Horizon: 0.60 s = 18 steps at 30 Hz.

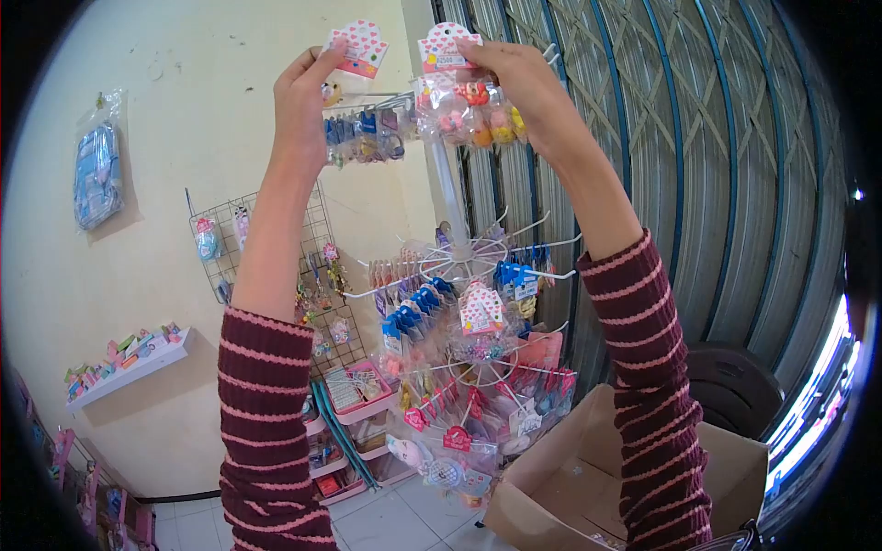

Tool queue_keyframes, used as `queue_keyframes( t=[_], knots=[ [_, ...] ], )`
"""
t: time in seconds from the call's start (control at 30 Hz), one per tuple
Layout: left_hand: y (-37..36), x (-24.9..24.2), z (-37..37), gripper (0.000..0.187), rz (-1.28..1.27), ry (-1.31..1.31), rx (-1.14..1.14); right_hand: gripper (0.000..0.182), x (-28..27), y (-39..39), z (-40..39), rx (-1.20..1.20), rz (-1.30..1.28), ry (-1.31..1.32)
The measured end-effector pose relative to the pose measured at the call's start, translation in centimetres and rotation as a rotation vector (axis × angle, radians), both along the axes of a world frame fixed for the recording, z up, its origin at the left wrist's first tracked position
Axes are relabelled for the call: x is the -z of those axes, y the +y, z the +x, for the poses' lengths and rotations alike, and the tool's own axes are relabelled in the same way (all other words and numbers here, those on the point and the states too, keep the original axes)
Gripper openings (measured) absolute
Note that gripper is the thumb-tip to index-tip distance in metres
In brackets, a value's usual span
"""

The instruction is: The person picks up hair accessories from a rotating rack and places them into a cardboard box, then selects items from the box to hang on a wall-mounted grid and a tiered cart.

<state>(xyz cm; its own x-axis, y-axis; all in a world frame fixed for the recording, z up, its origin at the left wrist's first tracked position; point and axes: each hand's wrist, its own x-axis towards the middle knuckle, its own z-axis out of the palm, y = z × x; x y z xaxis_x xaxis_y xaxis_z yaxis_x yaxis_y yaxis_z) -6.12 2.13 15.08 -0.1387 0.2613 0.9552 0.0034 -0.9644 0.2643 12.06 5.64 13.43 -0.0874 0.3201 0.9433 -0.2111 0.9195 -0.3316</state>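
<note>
Both my arms reach up toward the top of a white display rack hung with small packets. My left hand pinches a white header card with pink hearts; a small yellowish item shows just under it. Between the thumb and fingers of my right hand is a similar heart-print card, its price label facing me. Clear bags of red, pink and yellow trinkets hang below that hand. Left of the pole, packets with blue cards hang from an upper hook.
Lower tiers hold more packets on protruding white hooks. An open cardboard box stands at the lower right, by a dark chair. A metal folding shutter rises behind. Leftward are a wire grid, wall shelf and pink drawer unit.
</note>
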Motion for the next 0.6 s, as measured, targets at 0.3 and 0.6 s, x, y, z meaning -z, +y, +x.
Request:
queue_keyframes(
  t=[0.3,0.6],
  knots=[
    [-0.3,-0.2,0.9,0.017,-0.014,0.037,-0.097,0.026,0.6,-1.4,0.9,-0.164,-0.223,0.077],
    [-0.2,0.1,0.5,0.016,-0.004,0.06,-0.095,0.025,-0.5,-0.3,0.8,-0.108,-0.177,-0.014]
  ],
)
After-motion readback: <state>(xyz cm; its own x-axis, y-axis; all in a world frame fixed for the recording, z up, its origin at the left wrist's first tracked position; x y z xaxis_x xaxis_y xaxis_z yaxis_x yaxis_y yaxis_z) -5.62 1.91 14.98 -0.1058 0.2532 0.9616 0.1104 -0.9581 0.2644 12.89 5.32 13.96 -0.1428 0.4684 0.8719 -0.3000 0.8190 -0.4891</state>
